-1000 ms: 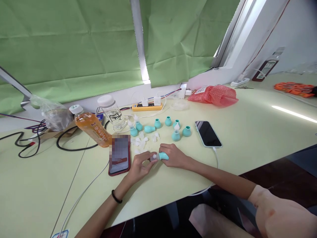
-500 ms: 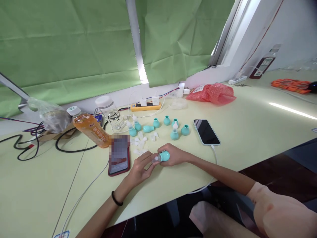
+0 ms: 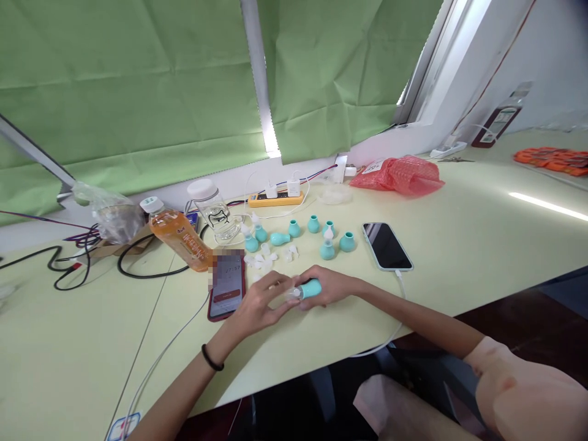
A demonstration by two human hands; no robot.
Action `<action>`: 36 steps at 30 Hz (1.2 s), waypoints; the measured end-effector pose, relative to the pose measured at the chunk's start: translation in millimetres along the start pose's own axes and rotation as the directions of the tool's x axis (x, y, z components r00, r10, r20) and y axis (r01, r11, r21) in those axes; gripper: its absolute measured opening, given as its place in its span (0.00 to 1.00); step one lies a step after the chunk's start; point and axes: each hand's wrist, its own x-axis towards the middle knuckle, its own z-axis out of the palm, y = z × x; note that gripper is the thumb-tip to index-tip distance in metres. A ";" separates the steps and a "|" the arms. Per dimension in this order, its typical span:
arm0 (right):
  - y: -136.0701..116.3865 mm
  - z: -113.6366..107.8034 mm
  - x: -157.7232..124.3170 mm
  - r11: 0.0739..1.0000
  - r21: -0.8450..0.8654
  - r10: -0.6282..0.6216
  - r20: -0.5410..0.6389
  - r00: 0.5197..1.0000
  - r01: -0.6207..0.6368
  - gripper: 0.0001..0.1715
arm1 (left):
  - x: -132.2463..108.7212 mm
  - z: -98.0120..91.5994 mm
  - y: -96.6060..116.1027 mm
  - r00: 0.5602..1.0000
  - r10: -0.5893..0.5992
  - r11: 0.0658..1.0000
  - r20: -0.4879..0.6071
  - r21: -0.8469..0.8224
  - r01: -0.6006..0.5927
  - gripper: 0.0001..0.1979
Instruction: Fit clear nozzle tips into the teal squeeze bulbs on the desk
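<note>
In front of me, my right hand [image 3: 333, 285] is wrapped round a teal squeeze bulb [image 3: 311, 288] lying sideways, its narrow end towards the left. A clear nozzle tip [image 3: 294, 293] sits at that end, pinched between the thumb and fingers of my left hand [image 3: 264, 304]. Whether the tip is fully seated on the bulb I cannot tell. Beyond my hands stand several open teal bulbs [image 3: 348, 242], and one teal bulb [image 3: 280, 239] lies on its side. A few bulbs have tips fitted, such as the near bulb [image 3: 327, 249]. Loose clear tips [image 3: 260, 261] lie to their left.
A red-cased phone [image 3: 228, 288] lies left of my hands, another phone [image 3: 388, 246] to the right on a cable. Behind are an orange drink bottle [image 3: 181, 239], a clear jar [image 3: 220, 218], a yellow power strip [image 3: 275, 199] and red bubble wrap [image 3: 399, 176].
The view has shifted slightly, so things on the table appear a little further right. My left fingers have shifted around the clear tip; my right hand keeps hold of the bulb.
</note>
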 end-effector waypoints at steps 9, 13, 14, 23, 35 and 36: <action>19.4 -25.3 -13.1 0.972 0.088 -0.180 -0.304 0.936 0.216 0.13 | 20.7 -3.1 -33.7 0.950 -0.306 0.823 0.066 0.519 0.229 0.15; 26.9 -21.5 -9.7 0.960 0.179 -0.156 -0.292 0.944 0.215 0.14 | 38.5 10.6 -44.7 0.938 -0.315 0.785 0.145 0.595 0.171 0.14; 28.2 -21.6 -9.3 0.954 0.201 -0.156 -0.306 0.939 0.223 0.15 | 43.4 10.0 -47.2 0.932 -0.321 0.794 0.171 0.585 0.166 0.13; 33.7 -25.2 -9.9 0.877 0.398 -0.126 -0.348 0.929 0.268 0.16 | 73.4 18.6 -60.3 0.944 -0.240 0.819 0.228 0.569 0.071 0.14; 34.9 -16.6 -5.3 0.942 0.255 -0.072 -0.486 0.871 0.220 0.16 | 68.1 27.6 -51.7 0.958 -0.288 0.891 0.006 0.368 0.266 0.09; 34.3 -14.4 -4.9 0.957 0.213 -0.063 -0.514 0.855 0.198 0.16 | 62.2 23.2 -46.0 0.926 -0.371 0.918 -0.073 0.123 0.377 0.10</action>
